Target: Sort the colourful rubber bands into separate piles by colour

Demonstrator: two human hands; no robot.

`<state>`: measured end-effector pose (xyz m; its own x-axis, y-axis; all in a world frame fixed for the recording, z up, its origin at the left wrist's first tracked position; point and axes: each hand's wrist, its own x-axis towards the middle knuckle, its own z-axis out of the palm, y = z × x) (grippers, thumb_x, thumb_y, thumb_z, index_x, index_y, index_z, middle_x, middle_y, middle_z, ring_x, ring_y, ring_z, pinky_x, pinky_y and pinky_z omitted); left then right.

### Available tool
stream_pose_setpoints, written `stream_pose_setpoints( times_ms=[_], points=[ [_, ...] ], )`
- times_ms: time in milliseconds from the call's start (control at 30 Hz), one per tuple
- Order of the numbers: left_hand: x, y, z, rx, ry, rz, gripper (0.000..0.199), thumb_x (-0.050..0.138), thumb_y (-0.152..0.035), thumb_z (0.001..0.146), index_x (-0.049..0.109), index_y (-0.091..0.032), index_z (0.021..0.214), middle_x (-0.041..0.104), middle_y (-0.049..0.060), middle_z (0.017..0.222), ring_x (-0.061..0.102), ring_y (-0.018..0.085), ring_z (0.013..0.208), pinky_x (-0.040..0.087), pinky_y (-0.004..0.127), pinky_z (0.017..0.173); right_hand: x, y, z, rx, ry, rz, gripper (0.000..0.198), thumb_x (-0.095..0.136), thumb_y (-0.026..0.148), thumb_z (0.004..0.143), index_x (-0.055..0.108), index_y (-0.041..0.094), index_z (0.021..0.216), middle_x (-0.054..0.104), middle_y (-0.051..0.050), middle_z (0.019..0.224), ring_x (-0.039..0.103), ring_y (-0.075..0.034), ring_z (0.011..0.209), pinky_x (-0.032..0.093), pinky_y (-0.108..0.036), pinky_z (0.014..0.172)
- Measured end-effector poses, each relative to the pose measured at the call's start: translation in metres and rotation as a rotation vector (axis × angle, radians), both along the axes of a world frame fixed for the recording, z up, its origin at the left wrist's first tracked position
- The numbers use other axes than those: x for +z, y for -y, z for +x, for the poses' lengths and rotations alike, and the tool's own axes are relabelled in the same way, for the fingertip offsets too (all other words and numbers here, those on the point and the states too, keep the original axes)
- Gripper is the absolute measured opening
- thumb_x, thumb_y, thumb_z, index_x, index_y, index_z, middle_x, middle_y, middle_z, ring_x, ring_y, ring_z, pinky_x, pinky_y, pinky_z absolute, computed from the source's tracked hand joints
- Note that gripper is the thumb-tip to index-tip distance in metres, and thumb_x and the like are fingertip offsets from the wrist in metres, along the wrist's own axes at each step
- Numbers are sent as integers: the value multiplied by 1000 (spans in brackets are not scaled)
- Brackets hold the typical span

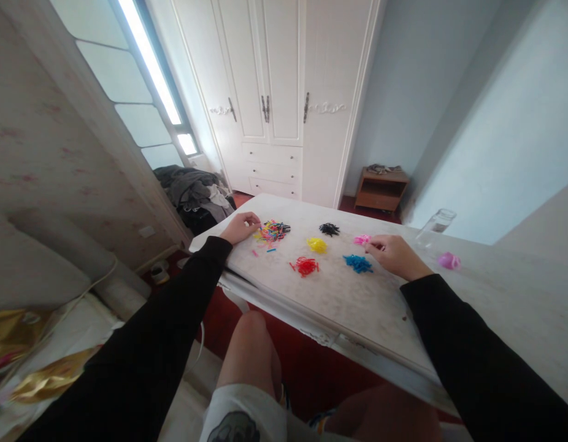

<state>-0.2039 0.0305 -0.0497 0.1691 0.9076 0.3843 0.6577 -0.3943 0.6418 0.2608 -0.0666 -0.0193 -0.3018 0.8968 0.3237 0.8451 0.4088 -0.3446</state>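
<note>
My left hand (241, 228) rests at the left edge of a mixed heap of small coloured strips (273, 231), its fingers curled together; whether anything is between them is hidden. Thumb and fingers pinched, my right hand (394, 254) touches or hovers right beside a small pink pile (362, 239); what it pinches is too small to make out. Single-coloured piles of the same strips lie between the hands: black (329, 229), yellow (316, 245), red (305, 266) and blue (358, 264). A few loose strips lie just below the mixed heap.
All the piles are on a white table (357, 313). At its right stand a clear glass bottle (438, 226) and a pinkish-purple object (449, 261). Behind are a white wardrobe (284, 73), a small wooden nightstand (382, 188) and heaped dark clothes (192, 193).
</note>
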Motion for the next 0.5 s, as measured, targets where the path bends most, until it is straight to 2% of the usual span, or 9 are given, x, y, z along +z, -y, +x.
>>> stream_pose_setpoints(
  times_ms=[233,500],
  points=[
    [-3,-2,-3,-46,-58,-25,29,75,-43,70,75,-16,81,71,4,76,58,17,70,41,28,68,2,1,-2,5,4,-2,37,48,39,88,53,20,56,60,-7,61,50,-18,60,30,-35,63],
    [1,0,-3,-66,-41,-25,21,71,-35,68,74,-16,76,73,5,76,57,17,69,41,28,66,4,3,-4,-1,-3,-19,36,50,39,86,56,19,57,64,-9,64,52,-19,62,32,-35,64]
  ],
)
